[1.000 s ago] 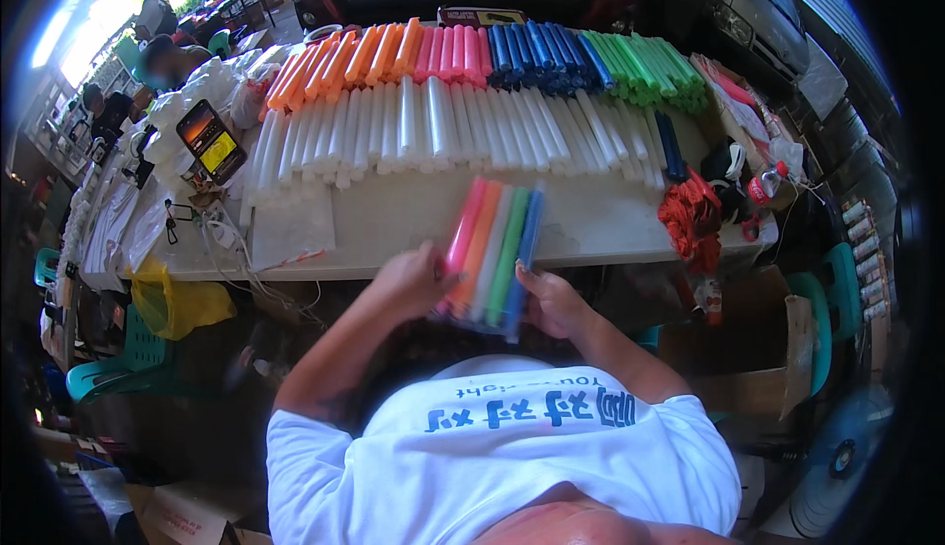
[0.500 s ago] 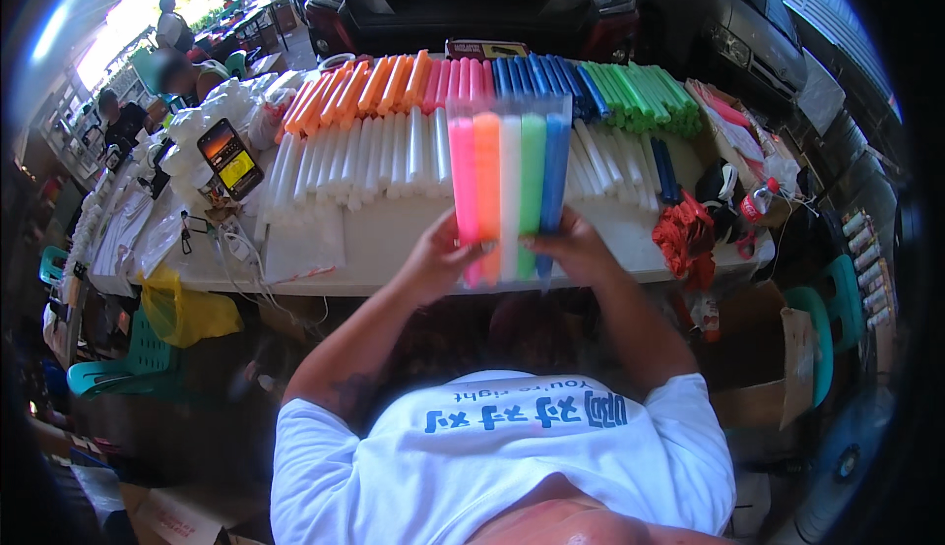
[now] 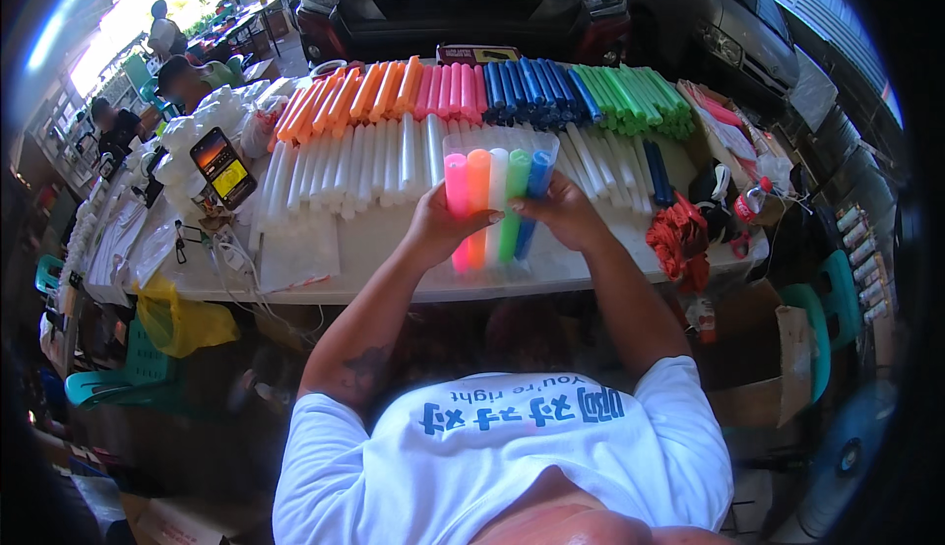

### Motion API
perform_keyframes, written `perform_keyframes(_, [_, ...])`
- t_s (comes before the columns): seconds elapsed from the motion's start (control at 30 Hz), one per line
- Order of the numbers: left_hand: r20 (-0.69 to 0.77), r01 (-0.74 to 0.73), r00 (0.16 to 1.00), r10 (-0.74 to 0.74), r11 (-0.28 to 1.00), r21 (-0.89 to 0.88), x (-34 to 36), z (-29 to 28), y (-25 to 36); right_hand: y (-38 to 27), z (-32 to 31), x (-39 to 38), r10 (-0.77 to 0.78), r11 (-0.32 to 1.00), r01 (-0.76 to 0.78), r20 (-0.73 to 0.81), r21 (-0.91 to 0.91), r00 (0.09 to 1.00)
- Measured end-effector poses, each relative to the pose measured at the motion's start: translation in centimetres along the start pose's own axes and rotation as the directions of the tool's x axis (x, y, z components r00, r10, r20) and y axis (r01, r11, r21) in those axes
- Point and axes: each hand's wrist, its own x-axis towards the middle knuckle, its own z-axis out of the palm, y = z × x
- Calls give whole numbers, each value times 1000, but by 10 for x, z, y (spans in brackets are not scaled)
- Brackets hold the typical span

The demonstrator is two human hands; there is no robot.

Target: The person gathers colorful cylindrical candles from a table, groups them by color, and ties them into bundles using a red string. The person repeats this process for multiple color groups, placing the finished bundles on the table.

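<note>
I hold a clear bag (image 3: 489, 176) of several candle-like sticks in pink, orange, white, green and blue, side by side, over the table's near part. My left hand (image 3: 445, 220) grips its left side, thumb across the front. My right hand (image 3: 557, 212) grips its right side, thumb on the green and blue sticks. Beyond it lie rows of white sticks (image 3: 333, 176), with orange sticks (image 3: 366, 97), pink sticks (image 3: 450, 92), blue sticks (image 3: 530, 90) and green sticks (image 3: 630, 100) behind.
The white table (image 3: 379, 279) carries a phone (image 3: 222, 168), white plastic bags, red crumpled material (image 3: 677, 243) and a bottle (image 3: 750, 205). A yellow bag (image 3: 182, 323) hangs at the front left. Chairs stand either side. Two vehicles (image 3: 463, 8) are parked behind; other people are at upper left.
The bag rose from low and tilted at the table's edge to a steeper angle, then shifted slightly and now looks shorter. Both hands moved forward with it, their grip closing higher on the sides.
</note>
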Motion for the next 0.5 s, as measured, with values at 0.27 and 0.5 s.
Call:
perform_keyframes(0.27, [-68,-7,998,2,998,-70,-1,6,-4,-122,10,38,-20,652,238,297,-720,955])
perform_keyframes(0.5, [-73,32,997,-35,998,-51,-7,8,3,-164,61,58,471,180,168,235,-969,850])
